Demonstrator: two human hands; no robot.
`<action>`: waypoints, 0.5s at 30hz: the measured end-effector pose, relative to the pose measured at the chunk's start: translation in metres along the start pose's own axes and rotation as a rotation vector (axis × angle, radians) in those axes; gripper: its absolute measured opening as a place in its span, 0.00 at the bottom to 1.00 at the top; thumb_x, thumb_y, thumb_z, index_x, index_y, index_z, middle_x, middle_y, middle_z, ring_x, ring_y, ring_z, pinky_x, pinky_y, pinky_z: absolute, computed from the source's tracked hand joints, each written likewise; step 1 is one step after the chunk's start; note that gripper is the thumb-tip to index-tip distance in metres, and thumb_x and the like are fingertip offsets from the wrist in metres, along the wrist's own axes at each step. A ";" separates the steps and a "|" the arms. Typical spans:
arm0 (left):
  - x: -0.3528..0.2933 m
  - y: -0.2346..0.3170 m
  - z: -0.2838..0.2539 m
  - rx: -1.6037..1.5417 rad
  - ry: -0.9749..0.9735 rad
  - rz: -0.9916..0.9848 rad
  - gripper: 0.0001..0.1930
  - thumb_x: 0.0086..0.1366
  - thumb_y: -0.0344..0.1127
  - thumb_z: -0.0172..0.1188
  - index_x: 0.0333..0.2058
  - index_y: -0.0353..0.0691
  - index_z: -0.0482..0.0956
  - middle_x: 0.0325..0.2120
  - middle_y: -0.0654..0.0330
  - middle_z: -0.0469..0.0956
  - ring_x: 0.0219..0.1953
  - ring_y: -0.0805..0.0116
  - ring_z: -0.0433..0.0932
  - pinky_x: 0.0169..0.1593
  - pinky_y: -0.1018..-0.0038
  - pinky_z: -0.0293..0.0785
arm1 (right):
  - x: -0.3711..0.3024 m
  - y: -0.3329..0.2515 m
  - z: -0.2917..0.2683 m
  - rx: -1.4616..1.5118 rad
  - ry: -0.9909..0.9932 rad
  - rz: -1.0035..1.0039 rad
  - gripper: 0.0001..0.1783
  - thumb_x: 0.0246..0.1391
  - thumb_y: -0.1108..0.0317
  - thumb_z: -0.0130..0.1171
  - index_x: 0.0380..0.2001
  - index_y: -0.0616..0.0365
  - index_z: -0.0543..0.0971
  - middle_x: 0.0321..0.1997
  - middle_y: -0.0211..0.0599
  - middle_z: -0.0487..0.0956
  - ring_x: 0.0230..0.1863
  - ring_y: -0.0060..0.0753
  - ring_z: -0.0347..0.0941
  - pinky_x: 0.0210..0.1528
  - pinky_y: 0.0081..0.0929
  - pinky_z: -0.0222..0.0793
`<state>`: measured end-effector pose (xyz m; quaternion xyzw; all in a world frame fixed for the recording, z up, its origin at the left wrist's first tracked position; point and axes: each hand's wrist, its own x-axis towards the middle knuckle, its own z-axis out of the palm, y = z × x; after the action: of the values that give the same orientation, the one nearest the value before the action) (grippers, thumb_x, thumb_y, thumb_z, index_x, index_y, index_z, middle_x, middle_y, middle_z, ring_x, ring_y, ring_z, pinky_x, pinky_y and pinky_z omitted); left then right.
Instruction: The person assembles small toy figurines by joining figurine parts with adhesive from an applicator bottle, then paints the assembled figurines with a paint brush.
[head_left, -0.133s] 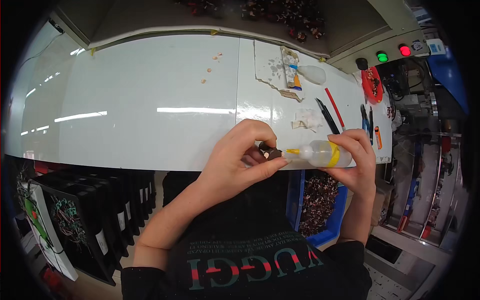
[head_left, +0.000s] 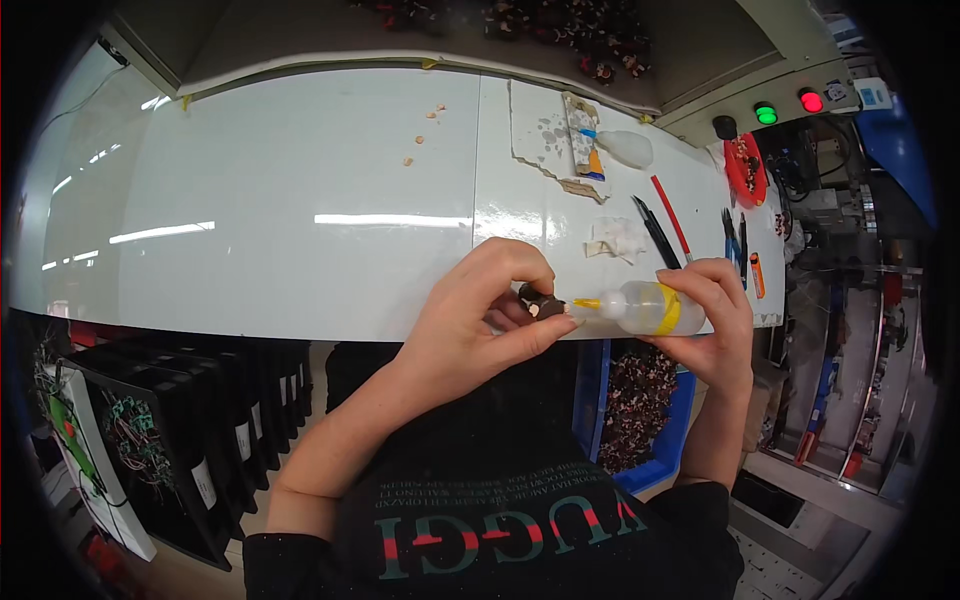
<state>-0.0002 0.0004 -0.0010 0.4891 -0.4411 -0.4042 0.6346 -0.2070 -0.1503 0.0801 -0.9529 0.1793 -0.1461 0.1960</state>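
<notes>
Near the table's front edge, my left hand [head_left: 480, 310] is closed around a small dark brown and beige figurine [head_left: 543, 306], which its fingers partly hide. My right hand [head_left: 715, 310] grips a translucent squeeze bottle [head_left: 645, 307] with a yellow band and a yellow nozzle. The bottle lies on its side in the air, its nozzle pointing left at the figurine. The tip is right beside the piece; whether they touch I cannot tell. Beyond the hands, a crumpled white tissue [head_left: 615, 240] lies on the white table [head_left: 300, 180].
Black tweezers [head_left: 655, 232], a red stick [head_left: 671, 217] and an orange lighter [head_left: 757, 275] lie at the right. Farther back, another squeeze bottle [head_left: 625, 148] rests on stained cardboard [head_left: 540, 135]. Small beige pieces [head_left: 419, 140] dot the table. A blue crate [head_left: 683, 410] of small parts stands below the edge.
</notes>
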 end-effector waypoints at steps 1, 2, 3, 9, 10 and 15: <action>0.000 0.000 0.000 0.004 -0.001 -0.002 0.13 0.55 0.30 0.66 0.37 0.40 0.71 0.37 0.61 0.70 0.29 0.78 0.73 0.29 0.84 0.73 | 0.000 0.000 0.000 0.001 0.000 -0.001 0.31 0.29 0.67 0.76 0.43 0.56 0.79 0.39 0.35 0.73 0.38 0.33 0.72 0.38 0.27 0.70; -0.001 0.000 -0.001 0.007 -0.001 -0.003 0.13 0.55 0.30 0.66 0.37 0.40 0.71 0.37 0.61 0.70 0.29 0.78 0.73 0.29 0.84 0.73 | 0.000 -0.001 0.001 0.005 0.000 -0.001 0.31 0.29 0.67 0.76 0.43 0.56 0.79 0.39 0.35 0.73 0.38 0.33 0.72 0.38 0.27 0.70; -0.002 -0.001 -0.003 0.007 -0.003 -0.004 0.13 0.55 0.30 0.66 0.36 0.40 0.70 0.37 0.61 0.70 0.29 0.78 0.73 0.29 0.84 0.73 | 0.000 -0.002 0.003 0.004 0.005 -0.002 0.31 0.29 0.67 0.76 0.43 0.56 0.79 0.39 0.35 0.73 0.38 0.33 0.72 0.38 0.26 0.70; -0.005 0.002 -0.006 0.018 -0.012 -0.012 0.13 0.56 0.29 0.65 0.36 0.40 0.70 0.37 0.62 0.69 0.28 0.78 0.73 0.29 0.84 0.74 | 0.001 -0.006 0.005 -0.012 0.015 -0.014 0.30 0.28 0.68 0.76 0.42 0.56 0.79 0.38 0.36 0.73 0.37 0.33 0.72 0.38 0.26 0.70; -0.005 0.002 -0.007 0.024 -0.015 -0.011 0.13 0.56 0.29 0.65 0.36 0.40 0.70 0.37 0.62 0.69 0.28 0.79 0.73 0.29 0.84 0.74 | 0.001 -0.007 0.005 -0.019 0.016 -0.018 0.30 0.28 0.69 0.75 0.42 0.56 0.79 0.38 0.36 0.73 0.37 0.33 0.72 0.38 0.26 0.70; -0.003 0.002 -0.005 0.025 -0.024 -0.013 0.13 0.56 0.29 0.65 0.36 0.40 0.69 0.37 0.62 0.69 0.28 0.79 0.73 0.29 0.84 0.74 | 0.000 -0.008 0.000 -0.042 0.016 -0.008 0.30 0.27 0.71 0.75 0.42 0.56 0.80 0.37 0.36 0.73 0.37 0.33 0.72 0.37 0.26 0.70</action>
<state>0.0040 0.0049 -0.0001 0.4949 -0.4504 -0.4086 0.6207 -0.2046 -0.1433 0.0835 -0.9564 0.1798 -0.1505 0.1740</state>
